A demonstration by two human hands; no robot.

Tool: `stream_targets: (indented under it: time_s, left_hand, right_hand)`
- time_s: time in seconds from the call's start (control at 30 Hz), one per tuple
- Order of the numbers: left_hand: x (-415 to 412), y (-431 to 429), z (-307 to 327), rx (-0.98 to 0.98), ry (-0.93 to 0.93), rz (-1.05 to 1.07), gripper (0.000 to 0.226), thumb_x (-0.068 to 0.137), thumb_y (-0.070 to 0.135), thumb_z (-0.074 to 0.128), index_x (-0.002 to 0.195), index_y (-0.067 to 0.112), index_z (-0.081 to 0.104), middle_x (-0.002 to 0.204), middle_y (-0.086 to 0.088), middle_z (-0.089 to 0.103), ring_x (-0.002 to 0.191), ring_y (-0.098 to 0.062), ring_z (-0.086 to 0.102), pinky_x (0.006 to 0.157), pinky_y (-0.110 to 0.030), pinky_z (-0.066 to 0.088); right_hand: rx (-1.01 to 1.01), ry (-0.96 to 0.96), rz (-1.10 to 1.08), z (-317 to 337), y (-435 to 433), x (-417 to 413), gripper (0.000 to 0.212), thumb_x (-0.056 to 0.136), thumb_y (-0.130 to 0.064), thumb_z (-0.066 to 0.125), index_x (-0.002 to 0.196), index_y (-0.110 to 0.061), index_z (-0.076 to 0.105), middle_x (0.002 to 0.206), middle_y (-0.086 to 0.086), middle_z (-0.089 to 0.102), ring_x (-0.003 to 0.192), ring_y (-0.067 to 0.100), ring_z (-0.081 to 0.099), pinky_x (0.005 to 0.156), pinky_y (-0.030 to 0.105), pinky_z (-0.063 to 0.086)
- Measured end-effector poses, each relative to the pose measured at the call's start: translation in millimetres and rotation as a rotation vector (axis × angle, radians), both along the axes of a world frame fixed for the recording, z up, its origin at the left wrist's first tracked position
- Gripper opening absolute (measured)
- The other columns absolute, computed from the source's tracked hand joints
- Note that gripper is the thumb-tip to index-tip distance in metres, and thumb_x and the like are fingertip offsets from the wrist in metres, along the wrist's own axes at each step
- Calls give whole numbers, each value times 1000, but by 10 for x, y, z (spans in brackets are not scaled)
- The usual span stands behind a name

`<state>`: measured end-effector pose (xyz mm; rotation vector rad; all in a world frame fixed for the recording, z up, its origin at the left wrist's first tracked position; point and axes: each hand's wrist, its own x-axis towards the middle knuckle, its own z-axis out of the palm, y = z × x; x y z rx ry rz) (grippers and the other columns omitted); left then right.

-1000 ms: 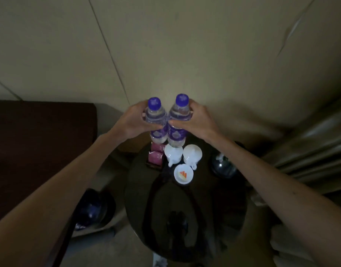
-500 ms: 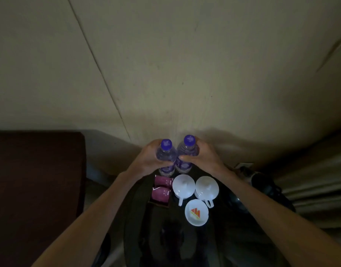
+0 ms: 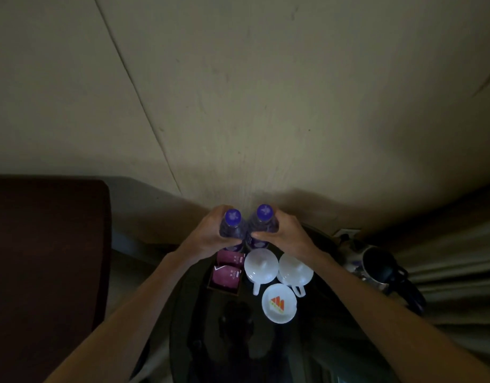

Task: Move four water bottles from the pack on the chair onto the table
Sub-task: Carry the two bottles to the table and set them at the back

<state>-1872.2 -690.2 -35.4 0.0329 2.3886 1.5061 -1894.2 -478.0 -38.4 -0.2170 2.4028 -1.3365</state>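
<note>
Your left hand [image 3: 210, 233] is wrapped around the left water bottle [image 3: 232, 230] and your right hand [image 3: 283, 234] around the right water bottle [image 3: 261, 228], fingers curled closed on each body just under the purple caps, thumbs meeting near the middle. The two bottles stand upright and press side by side, touching, at the far edge of the table [image 3: 238, 341], around twelve o'clock from its centre; whether their bases already rest on the surface you cannot tell, because your hands and the dim light hide the bottoms. Nearest you, the dark glossy round tabletop shows a faint reflection. Beyond that, at about one o'clock from the table's centre, sits a small white dish [image 3: 279, 303] with an orange and red mark on it. Just past it stand two white lidded cups [image 3: 261, 265], side by side and nearly touching, their handles pointing toward you. At eleven o'clock, just beside the left cup, a dark tray holds two maroon sachets [image 3: 227, 273], one behind the other, the far one just in front of the left bottle. Off toward two o'clock, near your right forearm, a dark kettle [image 3: 376, 268] stands at the table's rim. A dark brown panel [image 3: 44, 258] fills the nine o'clock side, and a pale wall [image 3: 238, 92] rises behind everything.
</note>
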Motion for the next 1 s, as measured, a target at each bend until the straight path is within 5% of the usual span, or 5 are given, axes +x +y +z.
stream_targets:
  time_s: [0.1,0.3,0.47,0.73,1.0]
  left_hand:
    - [22,-12,-30,-14,4,11,59,67,14,83,115,21,51,116,-6,59,108,-19,60,96,-49,50]
    - [12,-22,-50,-40,21,10,59,67,11,84,115,17,49,115,-7,58,106,-18,59,94,-44,51]
    - [-8,-32,-83,-52,16,-27,66,71,8,82,125,15,45,125,-9,51,116,-20,53,99,-40,48]
    - [6,-47,-115,-34,3,-43,70,71,8,82,126,20,40,127,-9,49,118,-20,53,99,-39,48]
    - [22,-68,-160,10,-17,-48,73,71,7,82,125,25,37,129,-8,47,119,-19,51,100,-42,49]
  right_hand:
    - [3,6,30,-33,-5,28,42,80,-19,80,116,-21,59,109,-4,69,100,7,65,87,24,51]
    - [-11,-29,-22,-93,22,39,45,81,-15,79,114,-32,53,91,-22,60,80,-23,58,65,1,43]
    - [-44,-80,-11,-140,62,46,51,82,-12,77,121,-30,50,103,-24,56,86,-31,52,67,-6,39]
    - [-7,-141,53,-130,98,-14,65,82,-17,78,138,-20,45,119,-10,55,106,3,52,74,6,38]
    - [-19,-192,50,-146,110,-25,70,82,-17,78,141,-21,41,124,-9,52,115,6,50,76,5,39]
